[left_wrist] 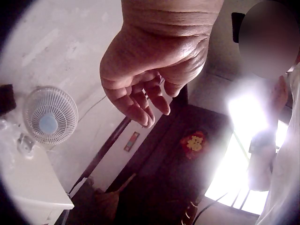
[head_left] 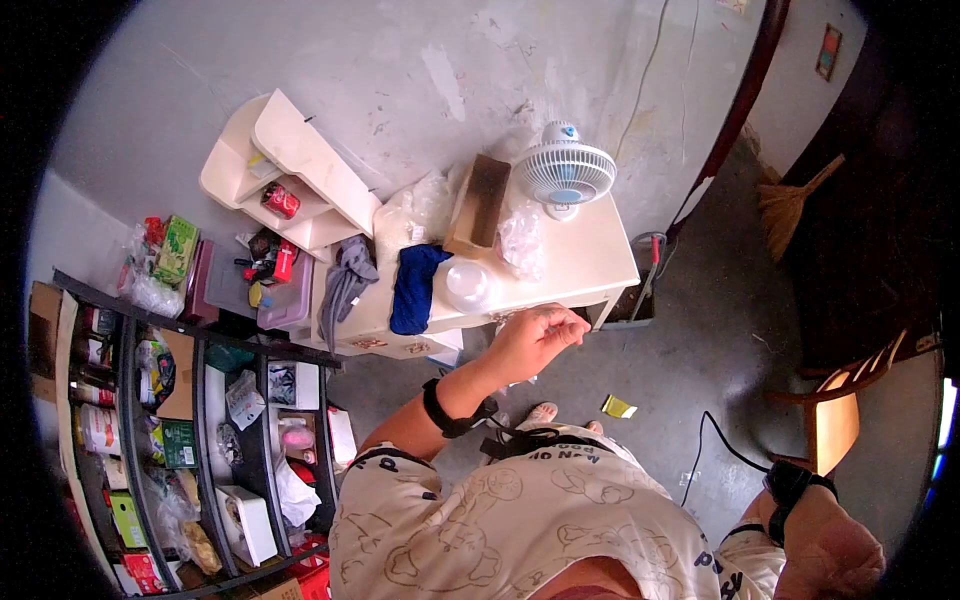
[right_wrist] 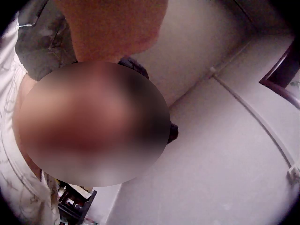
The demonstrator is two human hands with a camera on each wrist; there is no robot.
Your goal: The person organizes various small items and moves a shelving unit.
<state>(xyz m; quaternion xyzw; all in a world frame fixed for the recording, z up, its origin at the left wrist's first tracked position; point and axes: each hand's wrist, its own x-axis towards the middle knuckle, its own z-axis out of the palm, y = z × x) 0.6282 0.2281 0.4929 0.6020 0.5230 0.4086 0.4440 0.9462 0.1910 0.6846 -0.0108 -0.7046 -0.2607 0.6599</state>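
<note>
Grey wall point(head_left: 370, 60) up top, packed rack point(head_left: 205, 385) at far left! Along the white desk point(head_left: 597, 250) we go: grey cloth point(head_left: 348, 278), blue cloth point(head_left: 413, 290), then the bowl point(head_left: 470, 287). Near that bowl it's the left hand point(head_left: 540, 342), in mid-air by the front edge, empty, fingers loosely curled. Fan point(head_left: 566, 175) stands slightly further right. And far right, the right hand point(head_left: 830, 552): open or closed, we can't tell.
</note>
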